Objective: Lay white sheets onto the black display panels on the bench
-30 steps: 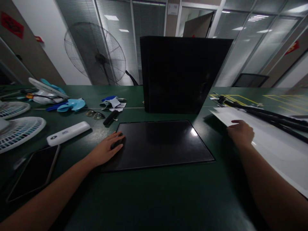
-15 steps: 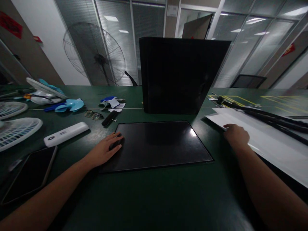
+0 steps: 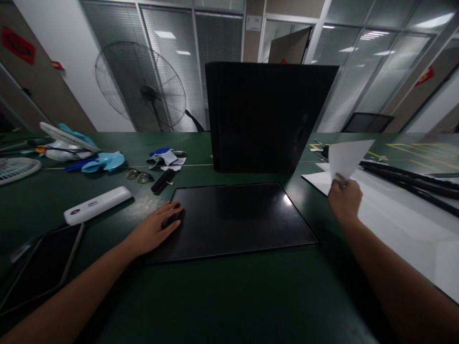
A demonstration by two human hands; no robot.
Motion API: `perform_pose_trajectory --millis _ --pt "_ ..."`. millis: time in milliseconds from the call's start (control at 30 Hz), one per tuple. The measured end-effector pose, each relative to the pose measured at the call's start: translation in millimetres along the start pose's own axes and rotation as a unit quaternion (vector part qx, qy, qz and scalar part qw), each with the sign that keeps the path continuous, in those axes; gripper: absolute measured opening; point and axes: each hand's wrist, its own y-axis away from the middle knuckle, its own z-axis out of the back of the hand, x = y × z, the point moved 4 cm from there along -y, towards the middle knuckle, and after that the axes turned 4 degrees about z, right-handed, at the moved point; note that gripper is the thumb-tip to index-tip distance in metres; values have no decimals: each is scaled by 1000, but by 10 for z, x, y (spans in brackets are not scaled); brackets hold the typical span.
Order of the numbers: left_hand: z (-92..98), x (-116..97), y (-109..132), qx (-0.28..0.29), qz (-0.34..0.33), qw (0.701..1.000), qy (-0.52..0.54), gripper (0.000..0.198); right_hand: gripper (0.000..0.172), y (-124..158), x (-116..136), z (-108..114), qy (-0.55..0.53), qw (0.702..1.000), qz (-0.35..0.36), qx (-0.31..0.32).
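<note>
A flat black panel (image 3: pixel 236 220) lies on the green table in front of me. My left hand (image 3: pixel 155 229) rests on the panel's left edge, fingers stretched flat. At the right, my right hand (image 3: pixel 344 198) pinches the corner of a white sheet (image 3: pixel 347 156) and holds it lifted off a stack of white sheets (image 3: pixel 398 215). An upright stack of black panels (image 3: pixel 265 117) stands just behind the flat one.
On the left lie a white bar-shaped device (image 3: pixel 96 204), a dark tablet (image 3: pixel 39 265), glasses (image 3: pixel 138 176), a black marker (image 3: pixel 162 181), blue and white fan parts (image 3: pixel 86 155) and a white fan grille (image 3: pixel 16 167). Black rods (image 3: pixel 412 179) lie at the far right.
My right hand, which lay on the white stack, has pinched the top sheet's corner and raised it. The left hand has stayed on the panel's edge.
</note>
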Motion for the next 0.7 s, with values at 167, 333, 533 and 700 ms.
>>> perform_pose_trajectory --millis 167,333,533,700 --pt "33 -47 10 3 -2 1000 10 66 36 670 887 66 -48 960 262 83" --pt "13 17 37 -18 21 998 51 74 37 1603 1522 80 -106 790 544 262" --pt "43 10 62 -28 18 998 57 83 53 2009 1662 280 -180 677 615 362" --pt "47 -64 68 14 -21 999 38 87 74 2174 1681 384 -236 615 611 439"
